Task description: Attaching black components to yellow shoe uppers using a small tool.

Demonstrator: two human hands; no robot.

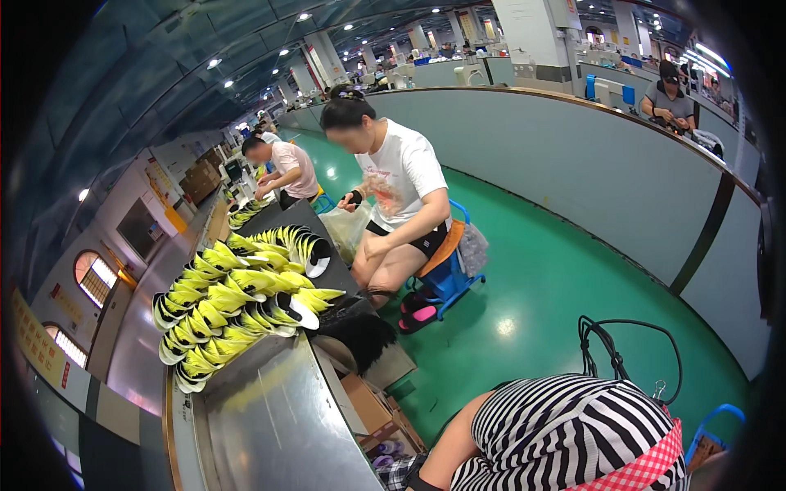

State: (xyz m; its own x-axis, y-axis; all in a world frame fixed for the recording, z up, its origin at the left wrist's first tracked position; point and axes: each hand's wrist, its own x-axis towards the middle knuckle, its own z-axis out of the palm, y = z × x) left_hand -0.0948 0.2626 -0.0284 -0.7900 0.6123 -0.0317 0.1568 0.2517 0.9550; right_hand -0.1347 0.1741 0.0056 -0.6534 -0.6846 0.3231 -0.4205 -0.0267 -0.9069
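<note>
Neither of my hands shows in the head view. My left shoulder, in a black-and-white striped shirt (pixel 565 425), fills the lower right, and my bare upper arm (pixel 457 438) runs down to the lower edge. A checked oversleeve (pixel 399 473) with a black cuff covers part of that arm; the hand beyond is cut off. Nearest to the arm is a metal-topped workbench (pixel 278 425). Farther along it lie several overlapping rows of curved yellow, black and white pieces (pixel 246 286), which look like shoe parts.
A co-worker in a white shirt (pixel 413 164) sits on a blue chair (pixel 450 282) beside the bench; another in pink (pixel 295 168) works farther back. Open cardboard boxes (pixel 368 405) stand under the bench. A black cable (pixel 610 352) loops behind my shoulder. A grey partition (pixel 565 155) borders the green floor.
</note>
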